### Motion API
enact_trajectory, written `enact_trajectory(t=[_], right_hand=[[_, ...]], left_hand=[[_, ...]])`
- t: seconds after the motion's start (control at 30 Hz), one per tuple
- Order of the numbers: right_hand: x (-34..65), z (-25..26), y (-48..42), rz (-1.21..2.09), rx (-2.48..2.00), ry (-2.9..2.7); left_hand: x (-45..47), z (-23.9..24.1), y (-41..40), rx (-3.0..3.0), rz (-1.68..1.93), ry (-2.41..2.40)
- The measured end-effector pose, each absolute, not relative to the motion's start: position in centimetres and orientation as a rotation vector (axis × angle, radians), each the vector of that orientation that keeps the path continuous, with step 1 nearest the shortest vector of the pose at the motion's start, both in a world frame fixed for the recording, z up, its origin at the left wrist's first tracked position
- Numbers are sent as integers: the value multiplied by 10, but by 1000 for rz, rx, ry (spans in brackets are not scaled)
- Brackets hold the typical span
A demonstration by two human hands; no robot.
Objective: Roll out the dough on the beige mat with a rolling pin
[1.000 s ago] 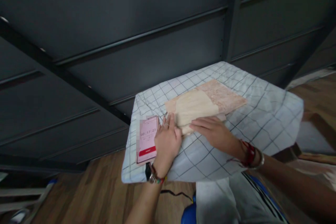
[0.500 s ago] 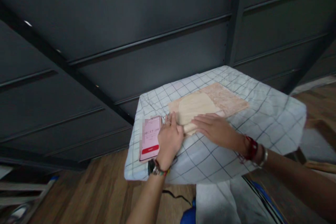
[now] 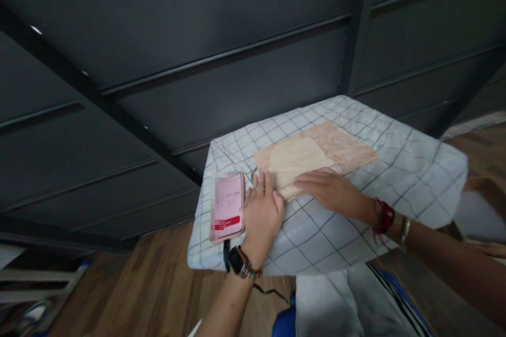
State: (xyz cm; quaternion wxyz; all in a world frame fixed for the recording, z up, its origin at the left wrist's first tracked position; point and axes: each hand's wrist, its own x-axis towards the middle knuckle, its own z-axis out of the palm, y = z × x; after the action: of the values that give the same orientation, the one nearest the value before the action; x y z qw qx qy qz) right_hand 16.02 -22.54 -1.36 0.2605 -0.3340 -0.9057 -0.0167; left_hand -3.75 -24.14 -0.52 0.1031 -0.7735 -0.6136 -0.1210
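A flat cream piece [image 3: 294, 158] with a rounded far edge lies on a peach patterned sheet [image 3: 344, 146]; whether it is dough or cloth I cannot tell. My left hand [image 3: 263, 209] rests palm down at the near left corner of both, fingers stretched forward. On the near right edge of the cream piece lies my right hand [image 3: 328, 189], its fingers extended and pointing left. That near edge looks slightly folded or rolled between the hands, partly hidden by them. Neither hand is wrapped round anything.
A phone [image 3: 233, 202] with a pink timer screen lies left of my left hand. Beneath everything is a table with a white checked cloth [image 3: 316, 242]. A dark panelled metal wall [image 3: 237, 100] stands behind it. A blue object [image 3: 285, 322] is below the near edge.
My left hand has shifted slightly right and turned flatter, uncovering more of the watch. My right hand has moved slightly right. The near roll of the cream piece looks flatter.
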Motion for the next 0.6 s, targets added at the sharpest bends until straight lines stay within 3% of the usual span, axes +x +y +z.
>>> enact_trajectory(t=[0.2,0.6], right_hand=[[160,-18,-233,-12,-915,-2365],[159,-27,-244,-247,-841,-2451]], left_hand=[[-35,-10,-255,-2261,-368,-1781],[-36,-27,-281,-2219,-429,-1527]])
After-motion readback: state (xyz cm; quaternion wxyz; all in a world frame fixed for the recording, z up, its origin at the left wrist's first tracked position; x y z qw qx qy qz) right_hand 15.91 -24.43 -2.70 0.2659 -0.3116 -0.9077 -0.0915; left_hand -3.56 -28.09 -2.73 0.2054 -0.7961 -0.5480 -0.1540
